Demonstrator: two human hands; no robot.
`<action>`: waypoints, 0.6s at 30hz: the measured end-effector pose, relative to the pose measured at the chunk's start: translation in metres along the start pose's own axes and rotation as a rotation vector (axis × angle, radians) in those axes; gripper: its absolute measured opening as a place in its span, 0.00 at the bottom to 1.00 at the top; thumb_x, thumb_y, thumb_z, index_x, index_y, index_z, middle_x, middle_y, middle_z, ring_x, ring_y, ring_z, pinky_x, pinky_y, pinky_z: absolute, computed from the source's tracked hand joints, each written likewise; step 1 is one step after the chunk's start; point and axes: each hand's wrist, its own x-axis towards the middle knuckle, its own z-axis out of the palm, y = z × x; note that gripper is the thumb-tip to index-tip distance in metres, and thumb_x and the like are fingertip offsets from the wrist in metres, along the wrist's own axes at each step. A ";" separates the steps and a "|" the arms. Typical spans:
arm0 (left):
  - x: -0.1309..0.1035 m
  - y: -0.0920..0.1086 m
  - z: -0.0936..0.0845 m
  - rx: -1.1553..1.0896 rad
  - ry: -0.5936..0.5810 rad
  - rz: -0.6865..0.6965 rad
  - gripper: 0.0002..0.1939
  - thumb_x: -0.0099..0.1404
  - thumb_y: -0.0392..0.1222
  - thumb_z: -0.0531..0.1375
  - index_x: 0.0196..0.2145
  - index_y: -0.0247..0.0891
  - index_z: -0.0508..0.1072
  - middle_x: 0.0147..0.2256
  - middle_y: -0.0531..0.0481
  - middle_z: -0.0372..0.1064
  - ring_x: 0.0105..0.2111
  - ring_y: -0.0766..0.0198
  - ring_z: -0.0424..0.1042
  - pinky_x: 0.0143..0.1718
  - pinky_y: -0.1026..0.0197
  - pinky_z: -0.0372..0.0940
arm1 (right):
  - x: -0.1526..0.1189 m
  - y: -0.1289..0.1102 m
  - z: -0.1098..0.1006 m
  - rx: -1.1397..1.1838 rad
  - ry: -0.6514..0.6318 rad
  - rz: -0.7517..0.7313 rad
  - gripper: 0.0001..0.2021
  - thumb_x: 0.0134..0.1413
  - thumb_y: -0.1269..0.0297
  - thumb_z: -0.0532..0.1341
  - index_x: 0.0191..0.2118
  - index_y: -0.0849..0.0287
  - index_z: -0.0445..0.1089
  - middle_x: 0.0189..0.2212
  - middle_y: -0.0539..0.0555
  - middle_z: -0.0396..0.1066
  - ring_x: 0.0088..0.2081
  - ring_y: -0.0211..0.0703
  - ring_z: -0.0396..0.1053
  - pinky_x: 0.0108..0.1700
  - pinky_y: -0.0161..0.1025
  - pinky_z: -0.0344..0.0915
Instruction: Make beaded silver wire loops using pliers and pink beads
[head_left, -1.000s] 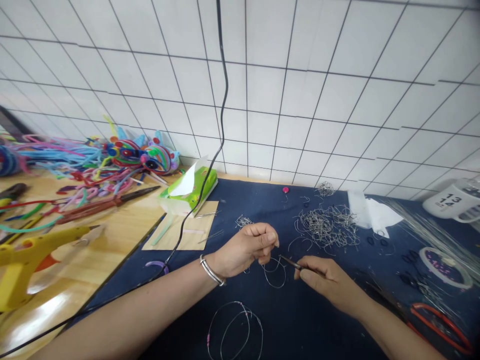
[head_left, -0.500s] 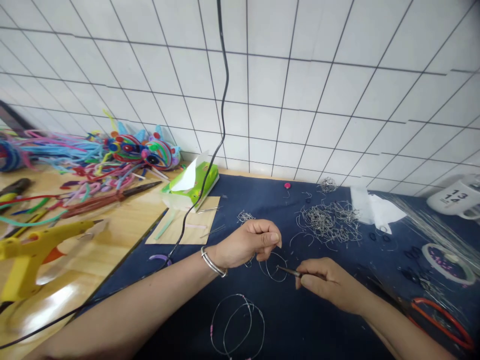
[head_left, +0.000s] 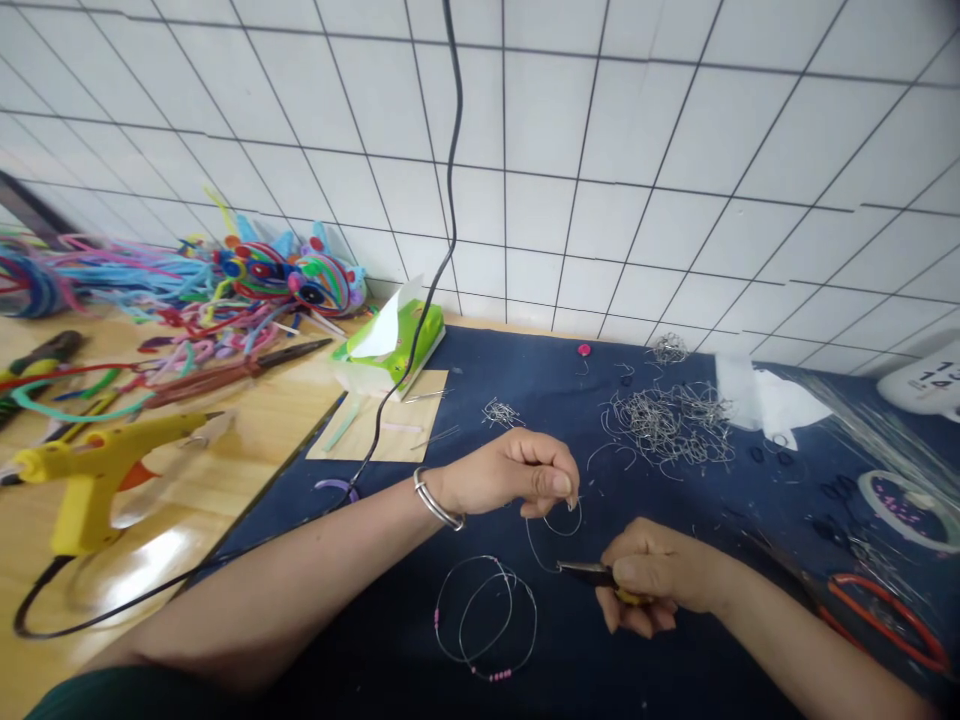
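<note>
Thin silvery wire (head_left: 531, 545) curves between my two hands above the dark blue cloth (head_left: 390, 640). My left hand (head_left: 529, 475), with a silver bangle at the wrist, pinches it near a small loop under the fingertips. In my right hand (head_left: 649, 575) are dark-tipped pliers (head_left: 589, 573) with a bit of yellow handle showing; their tip meets the wire's lower end. Below my left hand lie two overlapping wire rings (head_left: 487, 620) with pink beads.
A heap of bent wire pieces (head_left: 667, 425) lies beyond my right hand. Orange-handled scissors (head_left: 892, 615) and a bead dish (head_left: 907, 512) are at right. The yellow glue gun (head_left: 90, 485), green tissue pack (head_left: 394, 345) and hanging black cable (head_left: 455, 130) are leftward.
The view has tilted down slightly. My right hand has turned, showing more of the pliers, and their tip sits lower and farther from my left fingertips. The wire's curve has opened out between the hands.
</note>
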 end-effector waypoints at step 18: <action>0.008 -0.005 0.004 0.286 0.290 0.214 0.09 0.61 0.41 0.57 0.28 0.33 0.71 0.28 0.50 0.65 0.29 0.68 0.63 0.33 0.64 0.59 | -0.002 0.007 -0.011 0.137 0.162 -0.116 0.26 0.56 0.47 0.47 0.30 0.67 0.69 0.17 0.51 0.65 0.13 0.29 0.60 0.11 0.24 0.51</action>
